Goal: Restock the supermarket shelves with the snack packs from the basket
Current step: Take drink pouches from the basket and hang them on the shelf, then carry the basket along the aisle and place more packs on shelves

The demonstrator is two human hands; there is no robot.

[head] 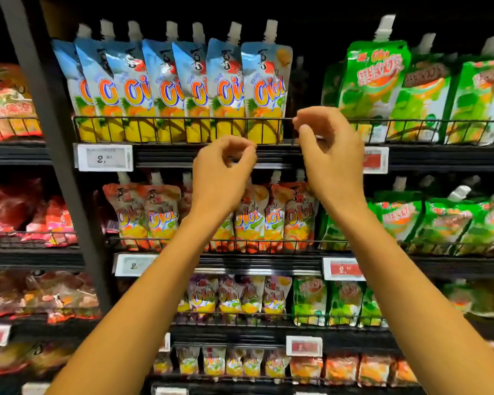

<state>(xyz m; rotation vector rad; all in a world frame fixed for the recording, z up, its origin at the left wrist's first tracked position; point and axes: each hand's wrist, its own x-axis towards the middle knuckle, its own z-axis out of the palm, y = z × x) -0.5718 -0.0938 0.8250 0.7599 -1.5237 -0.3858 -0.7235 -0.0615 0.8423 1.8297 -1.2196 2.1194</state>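
Observation:
A row of blue-and-yellow spouted snack pouches [180, 89] stands upright behind the wire rail [183, 118] of the upper shelf. My left hand [223, 172] hovers in front of the shelf edge below that row, fingers curled loosely, nothing in it. My right hand [328, 146] is raised at the rail's right end, beside the last blue pouch [267, 92], fingers bent and apart, holding nothing. Between the blue row and the green pouches [374, 81] is a dark gap [305, 89]. The basket is out of view.
Orange pouches [149, 215] fill the shelf below, purple ones [231, 295] lower still. More green pouches [439, 220] stand at right. Red snack bags [17, 218] fill the left bay past a dark upright post [54, 132]. Price tags [104, 157] hang on the shelf edges.

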